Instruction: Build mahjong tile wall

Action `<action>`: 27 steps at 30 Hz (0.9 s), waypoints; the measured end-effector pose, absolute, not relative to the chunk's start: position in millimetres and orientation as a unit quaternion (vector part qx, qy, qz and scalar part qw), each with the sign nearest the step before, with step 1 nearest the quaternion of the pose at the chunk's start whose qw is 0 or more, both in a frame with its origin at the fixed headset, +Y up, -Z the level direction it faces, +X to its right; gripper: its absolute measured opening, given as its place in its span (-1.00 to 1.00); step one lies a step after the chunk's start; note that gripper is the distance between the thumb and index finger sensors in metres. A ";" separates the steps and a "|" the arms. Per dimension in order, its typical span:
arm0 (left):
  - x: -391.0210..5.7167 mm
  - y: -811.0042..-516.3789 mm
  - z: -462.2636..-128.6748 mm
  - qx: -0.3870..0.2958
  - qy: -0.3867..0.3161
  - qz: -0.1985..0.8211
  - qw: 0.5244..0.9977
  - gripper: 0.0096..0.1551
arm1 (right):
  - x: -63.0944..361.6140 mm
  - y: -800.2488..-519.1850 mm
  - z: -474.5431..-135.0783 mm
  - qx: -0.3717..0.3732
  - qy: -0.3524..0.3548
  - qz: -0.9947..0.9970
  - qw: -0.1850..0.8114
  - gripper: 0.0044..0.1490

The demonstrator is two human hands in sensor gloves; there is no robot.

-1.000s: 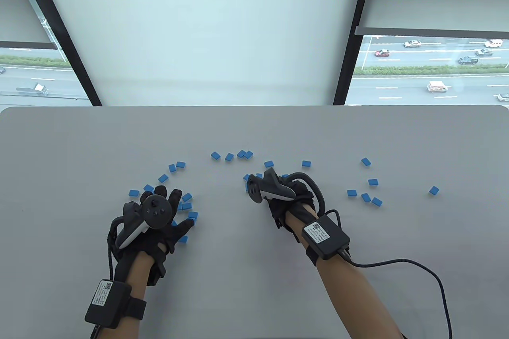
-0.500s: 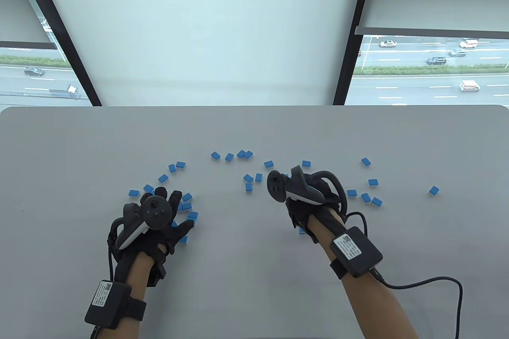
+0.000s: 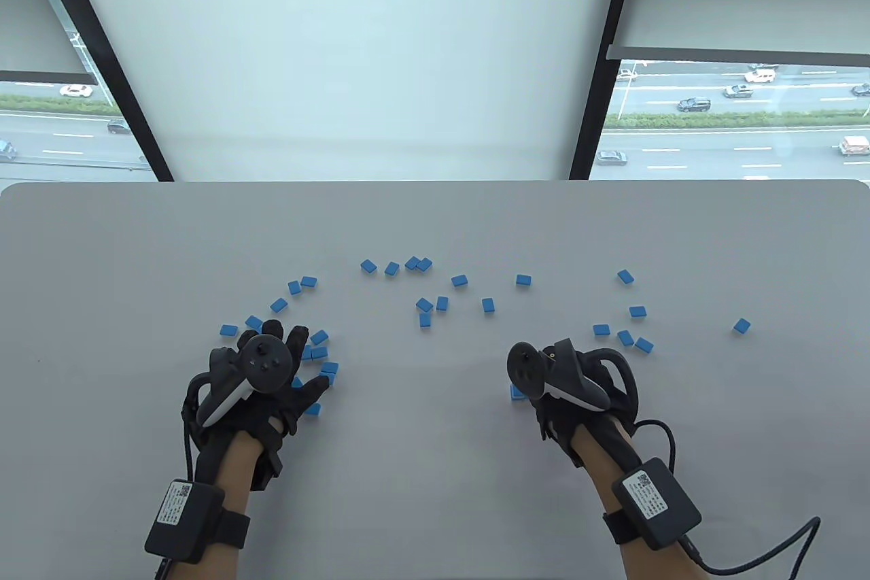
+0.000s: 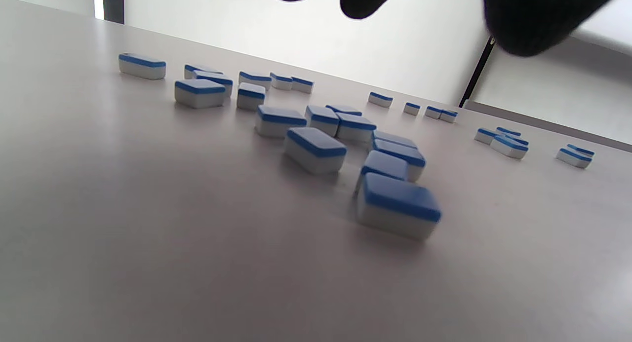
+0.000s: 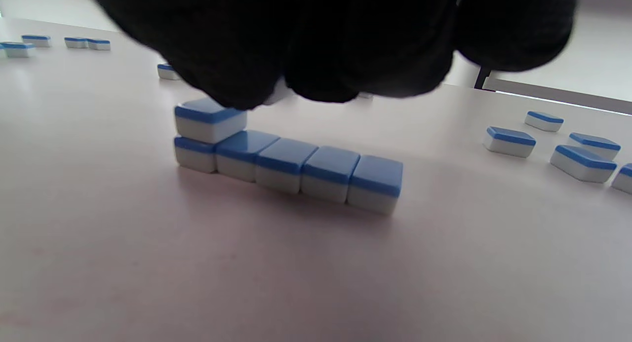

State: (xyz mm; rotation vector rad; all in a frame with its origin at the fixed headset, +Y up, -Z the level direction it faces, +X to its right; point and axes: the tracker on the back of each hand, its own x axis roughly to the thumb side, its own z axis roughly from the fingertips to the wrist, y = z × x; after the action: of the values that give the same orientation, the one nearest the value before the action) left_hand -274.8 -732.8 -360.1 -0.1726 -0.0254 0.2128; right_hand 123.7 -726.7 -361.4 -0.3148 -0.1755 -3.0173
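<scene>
A short row of blue-topped white mahjong tiles (image 5: 301, 171) lies side by side on the grey table. My right hand (image 5: 296, 60) holds one more tile (image 5: 210, 117) on top of the row's left end. In the table view the right hand (image 3: 554, 403) covers the row, and only one tile end (image 3: 516, 393) shows at its left. My left hand (image 3: 306, 362) hovers with fingers spread over a loose cluster of tiles (image 3: 319, 352). In the left wrist view its fingers (image 4: 533, 16) hang above that cluster (image 4: 345, 139) without touching it.
Loose tiles lie face down across the table (image 3: 435, 471): a group in the middle (image 3: 425, 304), several on the right (image 3: 625, 337), one far right (image 3: 741, 326), and more along the back (image 3: 414, 264). A cable (image 3: 761, 559) trails from my right wrist.
My right hand moved from the table's middle toward the near right with a tile and brought it down onto the row. The left hand has barely moved.
</scene>
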 end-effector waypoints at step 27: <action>-271.6 -734.4 -361.8 -0.100 -0.015 0.105 0.989 0.05 | 159.1 -656.2 -366.2 -0.102 0.040 -0.990 -0.083 -0.22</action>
State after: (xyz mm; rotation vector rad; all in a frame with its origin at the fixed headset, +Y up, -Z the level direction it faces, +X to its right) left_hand -271.6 -734.4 -361.8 -0.2007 -0.0295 0.2101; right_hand 159.1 -656.2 -366.2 -0.3388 0.1331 -3.2880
